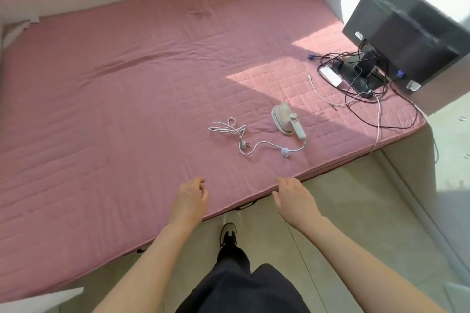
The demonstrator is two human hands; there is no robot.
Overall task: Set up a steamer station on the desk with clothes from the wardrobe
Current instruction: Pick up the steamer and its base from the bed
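— Step in hand?
— Fetching the steamer (288, 121), by the look of it. Early yet: no bench, no clothes in sight.
— Where exactly?
— Lying on the pink bed (127, 84), near the front edge, ahead of both hands. Small, white, with a dial by the handle. Cord (244, 138) loose beside it, plug free.
— Hands?
— Left hand (190, 198) loosely curled, right hand (295, 198) relaxed, both empty, at the bed's edge.
— Next?
— Probably reaching forward, gripping the handle, gathering the cord.
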